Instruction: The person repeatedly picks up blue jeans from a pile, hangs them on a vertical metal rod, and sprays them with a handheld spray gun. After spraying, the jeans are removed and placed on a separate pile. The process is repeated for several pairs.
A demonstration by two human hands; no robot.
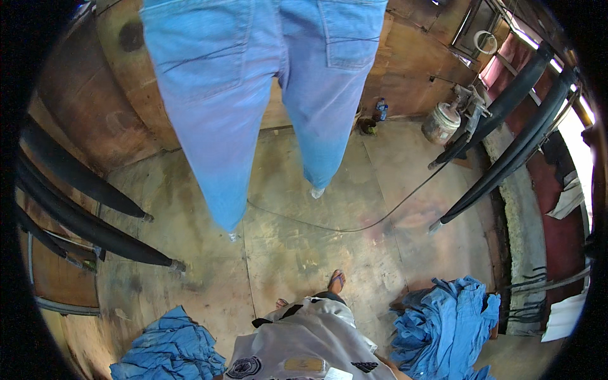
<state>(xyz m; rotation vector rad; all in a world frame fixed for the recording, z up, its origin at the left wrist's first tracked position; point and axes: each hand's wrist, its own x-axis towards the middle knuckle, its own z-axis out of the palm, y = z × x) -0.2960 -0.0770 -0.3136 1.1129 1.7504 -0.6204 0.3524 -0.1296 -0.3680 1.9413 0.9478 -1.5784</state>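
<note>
Neither of my hands shows; a small strip of forearm appears at the lower edge, beside my pale patterned clothing. Straight ahead hangs a pair of light blue jeans, back pockets facing me, legs filled out and tapering downward. Parts of the legs look purplish. Clear, crumpled tips stick out below both hems. What holds the jeans up is outside the picture. To the right, a spray gun with a metal cup hangs near the wall, apart from me.
Heaps of blue denim lie at the lower left and lower right. Long black padded tubes jut in from the left and right. A thin hose curves across the stained floor. A bottle stands by the back wall.
</note>
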